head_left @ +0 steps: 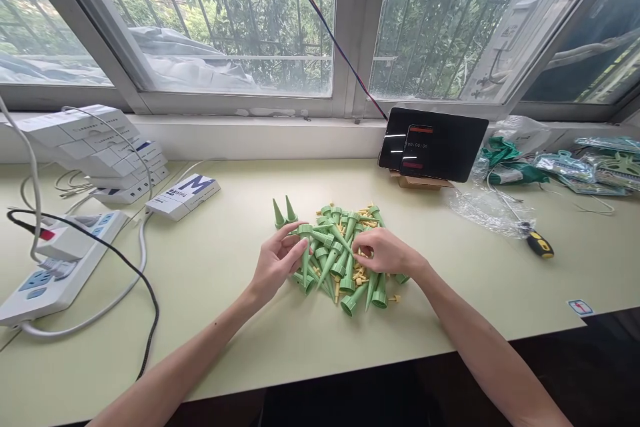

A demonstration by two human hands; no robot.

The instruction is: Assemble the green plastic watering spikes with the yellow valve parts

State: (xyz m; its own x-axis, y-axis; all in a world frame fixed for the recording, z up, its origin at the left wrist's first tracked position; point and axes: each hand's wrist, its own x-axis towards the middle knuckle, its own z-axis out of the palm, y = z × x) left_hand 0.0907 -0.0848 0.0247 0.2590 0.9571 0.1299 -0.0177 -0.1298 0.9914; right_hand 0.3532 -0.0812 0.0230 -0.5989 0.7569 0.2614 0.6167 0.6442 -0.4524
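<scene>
Between thumb and fingers, my left hand point(277, 259) grips a green plastic watering spike point(305, 255), its cap end up and its point down. My right hand point(387, 252) is over the right side of the heap with thumb and forefinger pinched together; what lies between them I cannot make out. Beneath both hands spreads a heap of green spikes point(334, 257), pointing in many directions. Small yellow plastic pieces point(360, 273) are mixed in among them. Just beyond my left hand, two green spikes point(278, 213) stand points up.
White boxes point(115, 153) are stacked at the back left, with another white box point(185, 197) nearer. A power strip point(65, 273) and cables lie left. A tablet point(433, 145) leans at the back. At right are a yellow-black screwdriver point(540, 244) and plastic-bagged items point(570, 167).
</scene>
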